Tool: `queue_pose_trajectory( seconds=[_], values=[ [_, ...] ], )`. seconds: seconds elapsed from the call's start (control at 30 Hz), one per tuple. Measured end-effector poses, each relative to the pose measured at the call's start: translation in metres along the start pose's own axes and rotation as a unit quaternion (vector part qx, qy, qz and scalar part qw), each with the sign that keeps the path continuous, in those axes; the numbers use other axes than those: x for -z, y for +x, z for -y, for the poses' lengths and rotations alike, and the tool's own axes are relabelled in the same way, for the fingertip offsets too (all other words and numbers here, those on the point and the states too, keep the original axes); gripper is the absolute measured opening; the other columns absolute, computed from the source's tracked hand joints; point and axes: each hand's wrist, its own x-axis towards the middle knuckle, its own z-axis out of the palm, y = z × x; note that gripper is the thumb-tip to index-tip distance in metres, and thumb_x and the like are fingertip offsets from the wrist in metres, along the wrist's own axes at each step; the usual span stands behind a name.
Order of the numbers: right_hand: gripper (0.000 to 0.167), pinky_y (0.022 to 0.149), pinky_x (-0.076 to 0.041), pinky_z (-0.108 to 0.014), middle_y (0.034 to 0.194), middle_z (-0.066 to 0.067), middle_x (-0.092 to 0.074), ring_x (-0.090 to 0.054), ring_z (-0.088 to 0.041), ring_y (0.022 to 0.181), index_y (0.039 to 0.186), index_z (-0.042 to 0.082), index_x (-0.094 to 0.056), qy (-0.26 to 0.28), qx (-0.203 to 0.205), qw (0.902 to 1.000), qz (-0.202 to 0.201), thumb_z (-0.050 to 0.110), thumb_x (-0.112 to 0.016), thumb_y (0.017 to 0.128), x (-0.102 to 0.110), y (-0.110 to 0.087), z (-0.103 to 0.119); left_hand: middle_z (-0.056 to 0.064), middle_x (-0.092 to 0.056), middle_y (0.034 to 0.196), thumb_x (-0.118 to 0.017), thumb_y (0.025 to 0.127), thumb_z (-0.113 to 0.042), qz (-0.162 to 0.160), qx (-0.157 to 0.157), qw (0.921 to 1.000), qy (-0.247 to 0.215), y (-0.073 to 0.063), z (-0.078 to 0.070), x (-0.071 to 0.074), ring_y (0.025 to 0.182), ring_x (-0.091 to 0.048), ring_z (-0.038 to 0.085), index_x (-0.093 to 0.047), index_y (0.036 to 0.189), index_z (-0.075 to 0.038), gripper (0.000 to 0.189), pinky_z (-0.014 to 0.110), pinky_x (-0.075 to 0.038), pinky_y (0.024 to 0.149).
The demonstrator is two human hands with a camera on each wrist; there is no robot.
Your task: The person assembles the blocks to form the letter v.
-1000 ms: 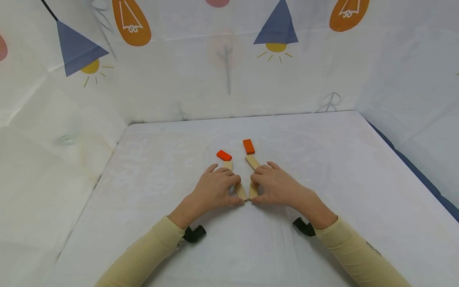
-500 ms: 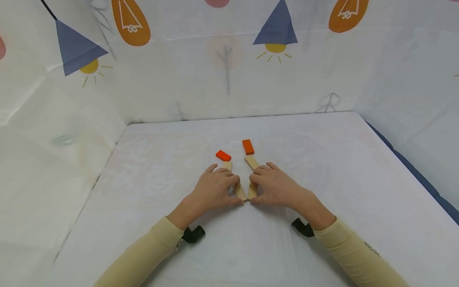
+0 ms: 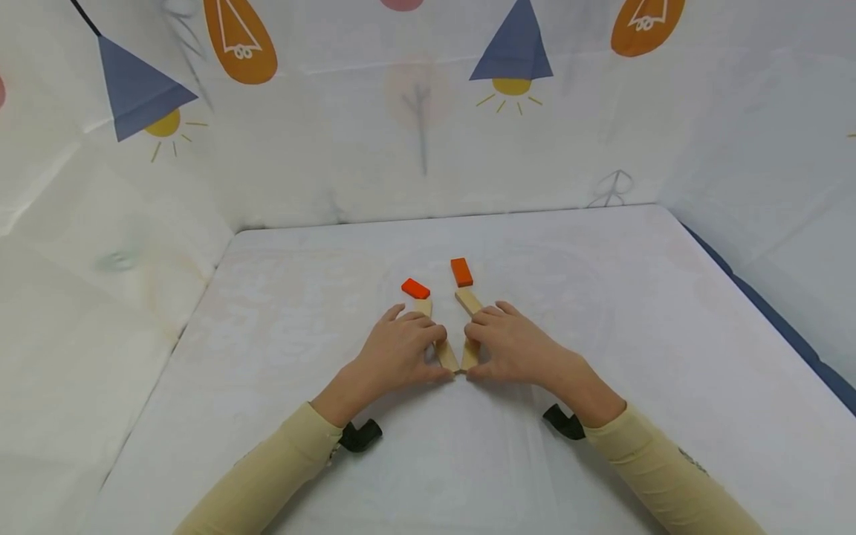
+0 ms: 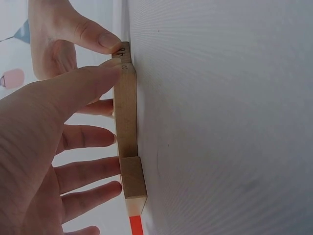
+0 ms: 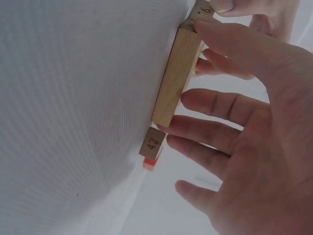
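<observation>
Two plain wooden blocks meet at their near ends in a narrow V on the white tabletop. My left hand (image 3: 400, 351) grips the left block (image 3: 446, 357), its thumb at the near numbered end and its fingers along the side. The right block (image 3: 471, 355) is held likewise by my right hand (image 3: 523, 349). Beyond the fingers lie a farther left wooden block (image 3: 423, 306) and a farther right wooden block (image 3: 469, 300); in the right wrist view that block (image 5: 152, 142) bears the number 42. An orange-red block (image 3: 415, 288) and another orange-red block (image 3: 461, 272) continue each row.
The white table (image 3: 321, 282) extends around the blocks. Its back edge meets a white sheet (image 3: 334, 148) printed with lamps and bulbs. A black curved piece (image 3: 361, 435) sits at the left wrist and a similar black piece (image 3: 564, 423) at the right wrist.
Both near wooden blocks have drawn slightly together, so the small gap between their near ends has closed. The hands otherwise keep their hold, and the other blocks stay put.
</observation>
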Motion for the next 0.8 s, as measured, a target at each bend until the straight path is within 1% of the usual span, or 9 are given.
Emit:
queue_pose_trajectory(
  seconds=[0.23,0.47,0.8],
  values=[
    [0.039,0.112,-0.037,-0.053,0.091,0.007,-0.054,-0.056,-0.02,0.103,0.085,0.02,-0.057,-0.001,0.008,0.9999,-0.01,0.049,-0.081,0.076,-0.0013,-0.0001,-0.0017,-0.01,-0.07,0.106,-0.074,0.077,-0.064,0.002,0.003,1.0,-0.001,0.0004,-0.0006,0.0006,0.119,-0.061,0.017,-0.066,0.101,-0.029,0.043,0.057,-0.03,0.117],
    [0.039,0.112,-0.037,-0.051,0.09,0.007,-0.054,-0.057,-0.02,0.103,0.083,0.02,-0.056,-0.006,-0.002,1.0,-0.004,0.049,-0.08,0.076,-0.0008,-0.0001,-0.001,-0.011,-0.07,0.103,-0.074,0.077,-0.064,-0.005,0.001,1.0,-0.002,0.001,-0.0001,-0.0009,0.117,-0.061,0.015,-0.066,0.1,-0.029,0.043,0.057,-0.031,0.116],
    [0.039,0.112,-0.038,-0.05,0.088,0.007,-0.053,-0.056,-0.019,0.104,0.083,0.02,-0.056,-0.011,-0.001,0.9999,-0.002,0.05,-0.08,0.077,-0.0004,0.0004,0.0001,-0.01,-0.07,0.103,-0.074,0.077,-0.065,0.001,0.008,1.0,-0.001,0.0013,-0.0005,-0.0014,0.119,-0.061,0.016,-0.066,0.1,-0.029,0.043,0.056,-0.03,0.117]
  ],
)
